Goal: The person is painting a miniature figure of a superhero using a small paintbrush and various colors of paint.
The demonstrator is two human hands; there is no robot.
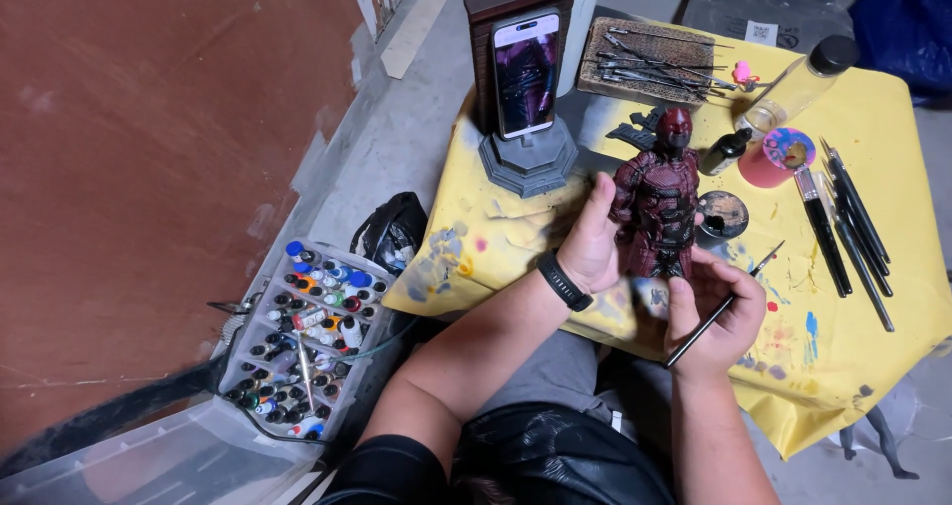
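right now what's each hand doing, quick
Left hand: closed on the dark red armoured figure, grip around its side.
Right hand: closed on a thin paintbrush, fingers also touching the figure's legs.

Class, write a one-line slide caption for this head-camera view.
Left hand grips a dark red armoured figurine while the right hand holds a thin black paintbrush over a paint-spattered yellow cloth.

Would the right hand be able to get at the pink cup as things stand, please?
Probably yes, but not freely: the right hand holds a brush and steadies the figure. The pink cup stands uncovered beyond it on the yellow cloth.
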